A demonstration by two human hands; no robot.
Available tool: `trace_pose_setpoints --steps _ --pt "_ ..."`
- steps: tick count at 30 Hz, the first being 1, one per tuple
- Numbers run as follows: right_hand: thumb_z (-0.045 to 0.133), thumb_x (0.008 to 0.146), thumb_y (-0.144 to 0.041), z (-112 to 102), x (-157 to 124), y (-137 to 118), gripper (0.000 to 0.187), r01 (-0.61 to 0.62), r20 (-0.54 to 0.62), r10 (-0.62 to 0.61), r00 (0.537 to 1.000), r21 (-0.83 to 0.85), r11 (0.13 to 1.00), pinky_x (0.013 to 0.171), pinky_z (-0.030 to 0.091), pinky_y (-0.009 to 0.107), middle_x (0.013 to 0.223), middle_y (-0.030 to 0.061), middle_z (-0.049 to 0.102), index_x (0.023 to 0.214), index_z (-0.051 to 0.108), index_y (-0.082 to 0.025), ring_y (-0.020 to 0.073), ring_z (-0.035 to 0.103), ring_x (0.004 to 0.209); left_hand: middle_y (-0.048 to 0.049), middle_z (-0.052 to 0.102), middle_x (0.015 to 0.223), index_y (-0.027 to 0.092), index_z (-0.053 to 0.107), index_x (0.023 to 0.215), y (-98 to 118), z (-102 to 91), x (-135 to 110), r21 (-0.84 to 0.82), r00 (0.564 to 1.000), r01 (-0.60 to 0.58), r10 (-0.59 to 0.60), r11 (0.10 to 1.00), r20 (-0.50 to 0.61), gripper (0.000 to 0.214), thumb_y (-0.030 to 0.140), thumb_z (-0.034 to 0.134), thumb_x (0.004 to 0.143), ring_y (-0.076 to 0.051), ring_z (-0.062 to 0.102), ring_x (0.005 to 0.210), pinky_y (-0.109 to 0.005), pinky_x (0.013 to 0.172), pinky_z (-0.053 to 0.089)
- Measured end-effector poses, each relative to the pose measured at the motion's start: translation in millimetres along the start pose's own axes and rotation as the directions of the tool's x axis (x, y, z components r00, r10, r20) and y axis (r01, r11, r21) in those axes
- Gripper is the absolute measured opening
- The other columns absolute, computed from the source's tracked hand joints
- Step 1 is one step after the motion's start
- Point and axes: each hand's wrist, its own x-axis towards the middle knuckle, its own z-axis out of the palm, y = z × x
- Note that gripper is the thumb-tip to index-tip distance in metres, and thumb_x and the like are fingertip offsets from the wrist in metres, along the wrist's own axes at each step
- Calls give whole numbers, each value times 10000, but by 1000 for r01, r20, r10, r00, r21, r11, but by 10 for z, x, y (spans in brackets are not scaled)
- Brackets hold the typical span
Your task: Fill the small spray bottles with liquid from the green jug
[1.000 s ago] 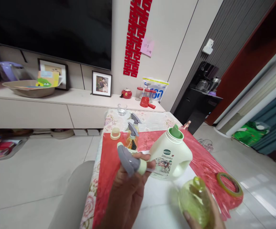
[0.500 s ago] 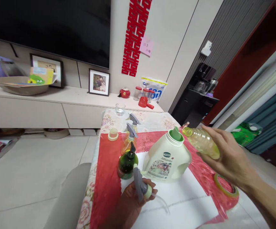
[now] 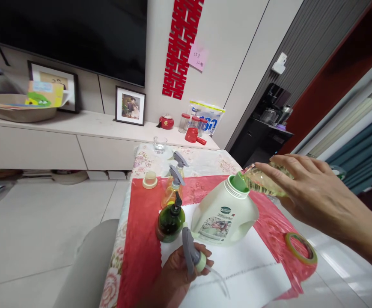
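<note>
My right hand (image 3: 314, 188) grips a clear bottle of yellowish liquid (image 3: 266, 182), tilted almost level. Its neck meets the green spout (image 3: 238, 182) of a big pale-green detergent jug (image 3: 226, 214) that stands upright on white paper; whether liquid is flowing I cannot tell. In my left hand (image 3: 179, 267) is a grey trigger spray head (image 3: 190, 252) with a light-green collar and a thin dip tube hanging to the right. Just beyond that hand stands a dark green pump bottle (image 3: 170, 220). Behind it is an orange spray bottle (image 3: 173, 188) with a grey trigger, and another sprayer (image 3: 180, 160).
On the red cloth (image 3: 141, 222) lies a cream cap (image 3: 150, 179) at the far left and a roll of yellow tape (image 3: 301, 248) at the right. A glass cup (image 3: 159, 144) stands at the table's back edge. A grey stool (image 3: 87, 265) is beside the table.
My right hand has raised the bottle's base and brought its neck left to the jug's spout. My left hand keeps the spray head in nearly the same place. The view has shifted slightly.
</note>
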Motion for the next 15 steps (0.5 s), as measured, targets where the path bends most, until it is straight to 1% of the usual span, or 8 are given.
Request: trace_pose_setpoints --steps 4,7,10,15 --pt "418 911 -114 -40 82 39 531 55 -32 -57 998 -65 996 862 425 456 1290 107 560 1402 498 -299 305 536 1145 -70 748 1026 237 799 986 -11 -15 -4 -7 1000 1 0 1000 8 447 344 975 589 -226 694 945 -338 857 492" --pt "397 931 -140 -92 141 56 507 92 -43 -96 994 -94 991 853 410 467 1281 109 569 1400 488 -313 318 532 1150 -77 748 1021 223 797 985 -4 -7 -12 2 1000 -3 3 1000 10 429 326 967 605 -232 695 947 -344 864 498" --pt "375 952 -145 -152 196 56 485 125 -51 -130 990 -103 987 842 408 464 1289 114 569 1397 476 -309 315 525 1168 -76 747 1022 217 796 982 19 13 -22 6 1000 1 -1 1000 4 413 291 964 611 -229 696 952 -339 864 503" --pt "372 970 -164 -216 255 54 444 152 -44 -157 987 -94 984 854 413 468 1291 114 564 1375 489 -303 312 520 1178 -71 749 1034 230 797 973 25 14 -24 -14 1000 6 -6 1000 4 401 298 962 613 -225 698 956 -330 851 509"
